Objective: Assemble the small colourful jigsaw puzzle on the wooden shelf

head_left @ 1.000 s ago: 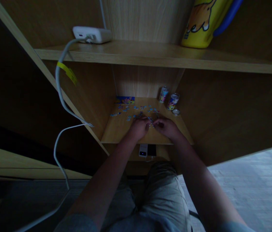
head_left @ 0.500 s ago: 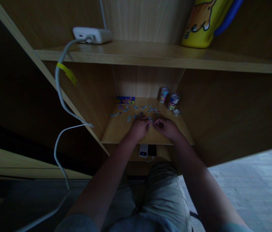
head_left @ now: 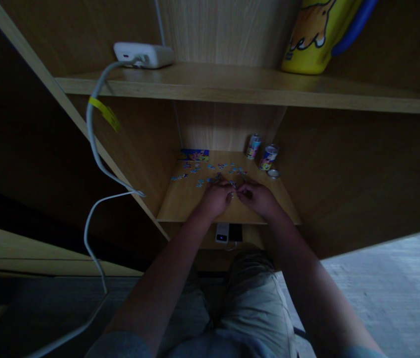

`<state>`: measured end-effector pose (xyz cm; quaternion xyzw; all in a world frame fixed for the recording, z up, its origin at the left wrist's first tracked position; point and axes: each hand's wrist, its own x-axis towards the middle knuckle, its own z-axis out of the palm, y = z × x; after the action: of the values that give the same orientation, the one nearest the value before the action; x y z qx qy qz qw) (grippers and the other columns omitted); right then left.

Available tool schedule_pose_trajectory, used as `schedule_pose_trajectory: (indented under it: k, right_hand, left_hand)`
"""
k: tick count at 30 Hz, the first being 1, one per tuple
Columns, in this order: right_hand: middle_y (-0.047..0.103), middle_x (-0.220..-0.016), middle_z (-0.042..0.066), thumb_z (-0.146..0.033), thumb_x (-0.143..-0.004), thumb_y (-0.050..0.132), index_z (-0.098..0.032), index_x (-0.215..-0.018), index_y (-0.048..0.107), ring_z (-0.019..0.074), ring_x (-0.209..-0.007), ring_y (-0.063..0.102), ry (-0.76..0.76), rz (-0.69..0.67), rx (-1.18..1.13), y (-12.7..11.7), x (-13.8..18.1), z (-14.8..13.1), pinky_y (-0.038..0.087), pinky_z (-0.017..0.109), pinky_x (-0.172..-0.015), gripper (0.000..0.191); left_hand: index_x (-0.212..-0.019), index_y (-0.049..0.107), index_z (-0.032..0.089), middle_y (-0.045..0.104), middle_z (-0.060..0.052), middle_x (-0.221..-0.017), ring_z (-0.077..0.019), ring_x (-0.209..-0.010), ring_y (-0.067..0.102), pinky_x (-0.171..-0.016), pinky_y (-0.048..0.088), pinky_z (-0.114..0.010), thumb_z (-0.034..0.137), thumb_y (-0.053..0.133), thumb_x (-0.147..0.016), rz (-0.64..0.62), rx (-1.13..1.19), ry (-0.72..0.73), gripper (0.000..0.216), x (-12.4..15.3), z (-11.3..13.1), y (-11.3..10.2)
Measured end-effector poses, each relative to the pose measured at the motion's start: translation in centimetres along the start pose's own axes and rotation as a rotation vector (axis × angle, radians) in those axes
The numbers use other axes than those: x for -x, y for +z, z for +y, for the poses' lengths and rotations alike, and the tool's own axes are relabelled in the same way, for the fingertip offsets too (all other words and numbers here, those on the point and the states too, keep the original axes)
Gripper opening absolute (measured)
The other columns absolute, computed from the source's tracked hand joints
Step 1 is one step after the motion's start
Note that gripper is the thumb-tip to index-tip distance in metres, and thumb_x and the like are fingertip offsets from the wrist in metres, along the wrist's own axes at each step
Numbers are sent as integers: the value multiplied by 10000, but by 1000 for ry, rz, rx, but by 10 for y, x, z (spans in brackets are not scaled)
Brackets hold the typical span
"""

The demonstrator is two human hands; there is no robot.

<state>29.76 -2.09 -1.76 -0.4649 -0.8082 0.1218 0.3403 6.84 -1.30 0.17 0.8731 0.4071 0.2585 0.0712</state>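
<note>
Puzzle pieces (head_left: 200, 183) spread across your shelf (head_left: 180, 211)

Loose ones run from the left to just behind your left hand (head_left: 217, 196), which slants inward, back up, fingers curled; can't tell if they're gripping one. A few sit between your hands. Your right hand (head_left: 258, 196) mirrors it, thumb and finger bent close together, too dim to tell if anything's pinched. Further right, two cans (head_left: 268, 157) stand upright.

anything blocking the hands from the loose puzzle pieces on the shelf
Nothing visible does: the left hand and right hand are right at the nearest pieces. The cans and lid sit farther back, to the right of the pieces. Whether either hand grips one is too small to tell.
</note>
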Motion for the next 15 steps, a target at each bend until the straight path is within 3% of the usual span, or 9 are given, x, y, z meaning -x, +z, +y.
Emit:
schedule_pose_trajectory:
  k: [15]
  right_hand:
    - [778,-1077,87,-348,-1074,687,-269,-1053,796,248,-964,723,-9,-14,165,-3,3,-11,551,355,-838,136]
  left_hand:
    - [-1132,852,269,812,-73,-1237,-275,-1201,721,-1150,542,-494,85,632,-994,7,26,-2,318,0,0,0]
